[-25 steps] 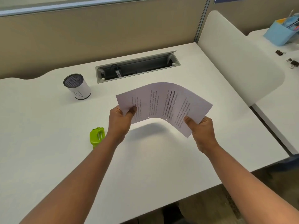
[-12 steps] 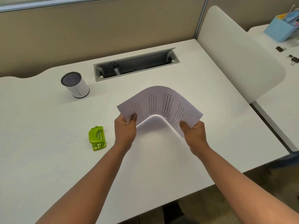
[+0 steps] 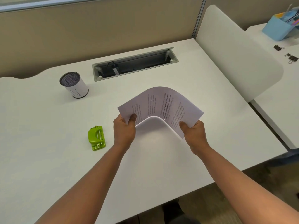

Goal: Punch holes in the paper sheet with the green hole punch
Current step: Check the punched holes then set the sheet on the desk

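Note:
A printed paper sheet (image 3: 161,105) arches upward above the white desk (image 3: 48,159), bent into a tall curve. My left hand (image 3: 124,131) pinches its near left corner, thumb on top. My right hand (image 3: 194,135) pinches its near right corner the same way. Two small holes show along the sheet's near edge at the top of the arch. The green hole punch (image 3: 96,137) lies flat on the desk just left of my left hand, untouched.
A white cylindrical pen cup (image 3: 74,84) stands at the back left. An open cable tray (image 3: 135,63) is set into the desk behind the sheet. A white divider panel (image 3: 234,50) borders the right side; beyond it sit a blue organiser (image 3: 278,28) and binder clips (image 3: 291,58).
My hands have come closer together, so the sheet has bowed from a gentle curve into a steep arch. The hole punch has not moved on the desk.

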### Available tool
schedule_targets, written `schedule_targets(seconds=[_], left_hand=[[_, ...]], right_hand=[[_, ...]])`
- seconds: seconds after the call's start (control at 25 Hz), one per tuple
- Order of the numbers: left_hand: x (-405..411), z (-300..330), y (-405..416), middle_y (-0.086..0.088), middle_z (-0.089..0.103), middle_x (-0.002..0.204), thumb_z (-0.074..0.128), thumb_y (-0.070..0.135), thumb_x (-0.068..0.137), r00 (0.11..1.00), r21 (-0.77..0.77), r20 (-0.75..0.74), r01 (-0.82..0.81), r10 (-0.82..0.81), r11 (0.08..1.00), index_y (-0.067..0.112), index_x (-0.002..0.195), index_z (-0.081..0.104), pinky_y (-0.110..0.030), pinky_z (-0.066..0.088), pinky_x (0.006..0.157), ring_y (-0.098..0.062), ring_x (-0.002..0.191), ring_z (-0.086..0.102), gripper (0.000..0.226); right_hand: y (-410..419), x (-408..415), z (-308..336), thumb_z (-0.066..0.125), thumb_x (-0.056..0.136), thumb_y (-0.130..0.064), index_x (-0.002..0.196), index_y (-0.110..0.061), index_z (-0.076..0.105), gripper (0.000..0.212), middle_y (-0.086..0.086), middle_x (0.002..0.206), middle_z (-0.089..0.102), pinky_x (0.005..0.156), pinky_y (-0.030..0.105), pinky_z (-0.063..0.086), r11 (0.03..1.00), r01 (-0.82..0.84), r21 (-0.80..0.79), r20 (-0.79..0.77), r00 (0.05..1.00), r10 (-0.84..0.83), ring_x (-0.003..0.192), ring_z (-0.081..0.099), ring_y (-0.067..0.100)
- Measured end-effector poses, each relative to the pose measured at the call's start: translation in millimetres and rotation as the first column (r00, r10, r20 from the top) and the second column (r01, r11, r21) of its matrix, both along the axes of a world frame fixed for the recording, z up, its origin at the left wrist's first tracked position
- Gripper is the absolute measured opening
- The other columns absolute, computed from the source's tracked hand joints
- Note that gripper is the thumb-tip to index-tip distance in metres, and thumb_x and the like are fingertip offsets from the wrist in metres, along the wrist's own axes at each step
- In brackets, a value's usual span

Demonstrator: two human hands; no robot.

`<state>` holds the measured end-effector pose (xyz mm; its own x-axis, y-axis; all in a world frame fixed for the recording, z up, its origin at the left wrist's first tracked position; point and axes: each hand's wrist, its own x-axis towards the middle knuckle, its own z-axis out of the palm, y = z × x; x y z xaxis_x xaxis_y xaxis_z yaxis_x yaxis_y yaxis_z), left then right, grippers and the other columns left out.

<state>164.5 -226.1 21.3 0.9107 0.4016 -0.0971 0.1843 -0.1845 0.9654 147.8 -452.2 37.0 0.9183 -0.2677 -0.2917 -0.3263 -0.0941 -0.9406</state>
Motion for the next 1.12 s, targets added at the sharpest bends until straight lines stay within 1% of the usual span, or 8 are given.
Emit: schedule_targets(seconds=[0.2,0.48,0.64,0.76,0.84,0.92,1.0,1.12], left_hand=[[1,2,2,0.017,0.066,0.098,0.063,0.014,0.098,1.0,0.046,-0.001,0.015,-0.015,0.999,0.025,0.113,0.061,-0.013,0.047,0.072,0.003,0.089,0.062,0.019],[3,2,1,0.002,0.07,0.104,0.064,0.017,0.097,0.999,0.05,-0.034,0.015,-0.013,0.999,0.012,0.12,0.066,-0.026,0.052,0.078,-0.019,0.095,0.067,0.024],[26,37,14,-0.002,0.07,0.098,0.066,0.014,0.094,0.992,0.233,-0.014,0.124,-0.124,0.965,0.008,0.11,0.071,-0.035,0.055,0.076,-0.026,0.091,0.068,0.017],[54,80,20,-0.003,0.068,0.099,0.061,0.014,0.096,0.948,0.384,-0.154,0.317,-0.278,0.867,0.01,0.111,0.073,-0.04,0.053,0.074,-0.029,0.09,0.066,0.019],[70,106,17,-0.003,0.067,0.101,0.058,0.015,0.097,0.898,0.475,-0.251,0.439,-0.361,0.762,0.013,0.111,0.072,-0.038,0.047,0.071,-0.028,0.089,0.063,0.02],[83,124,8,-0.002,0.067,0.1,0.057,0.015,0.098,0.842,0.529,-0.314,0.538,-0.438,0.656,0.019,0.106,0.072,-0.036,0.043,0.071,-0.027,0.089,0.063,0.017],[93,136,-4,-0.001,0.07,0.099,0.059,0.015,0.097,0.785,0.552,-0.353,0.614,-0.509,0.564,0.024,0.099,0.072,-0.035,0.044,0.072,-0.024,0.088,0.065,0.016],[110,142,-29,0.002,0.073,0.099,0.062,0.016,0.096,0.704,0.553,-0.416,0.698,-0.575,0.454,0.025,0.102,0.073,-0.032,0.046,0.07,-0.021,0.086,0.067,0.016]], right_hand=[[0,0,0,0.058,0.098,-0.004,0.107,-0.021,0.066,0.021,-0.01,0.098,0.072,0.082,0.03,0.057,1.0,-0.007,-0.006,-0.001,1.0,0.007,0.092,0.068,0.009],[0,-2,4,0.058,0.096,-0.003,0.091,-0.032,0.065,0.03,-0.008,0.097,0.073,0.086,0.037,0.059,1.0,-0.012,0.016,-0.003,1.0,0.012,0.092,0.069,0.011],[-18,6,10,0.063,0.093,0.001,0.1,-0.026,0.069,0.029,0.0,0.108,0.075,0.095,0.048,0.057,0.993,-0.013,0.12,-0.029,0.999,0.017,0.105,0.07,0.026],[-39,15,23,0.068,0.089,0.003,0.122,-0.019,0.062,0.041,0.003,0.122,0.072,0.096,0.052,0.056,0.969,0.03,0.246,0.033,0.999,-0.039,0.106,0.071,0.021],[-53,19,35,0.073,0.086,-0.001,0.146,-0.023,0.043,0.07,0.0,0.144,0.054,0.099,0.037,0.052,0.988,0.123,0.096,0.104,0.986,-0.132,0.116,0.064,0.012],[-64,26,46,0.078,0.085,-0.012,0.156,-0.029,0.025,0.09,-0.006,0.16,0.031,0.107,0.027,0.036,0.969,0.146,-0.198,0.197,0.975,-0.106,0.137,0.042,0.006],[-69,39,60,0.079,0.086,-0.019,0.157,-0.027,0.026,0.088,-0.007,0.163,0.027,0.113,0.023,0.026,0.921,0.025,-0.389,0.25,0.965,0.079,0.142,0.03,0.003],[-71,62,77,0.074,0.091,-0.025,0.146,-0.026,0.048,0.061,-0.007,0.15,0.05,0.108,0.025,0.035,0.823,-0.211,-0.527,0.121,0.94,0.319,0.135,0.047,0.009]])
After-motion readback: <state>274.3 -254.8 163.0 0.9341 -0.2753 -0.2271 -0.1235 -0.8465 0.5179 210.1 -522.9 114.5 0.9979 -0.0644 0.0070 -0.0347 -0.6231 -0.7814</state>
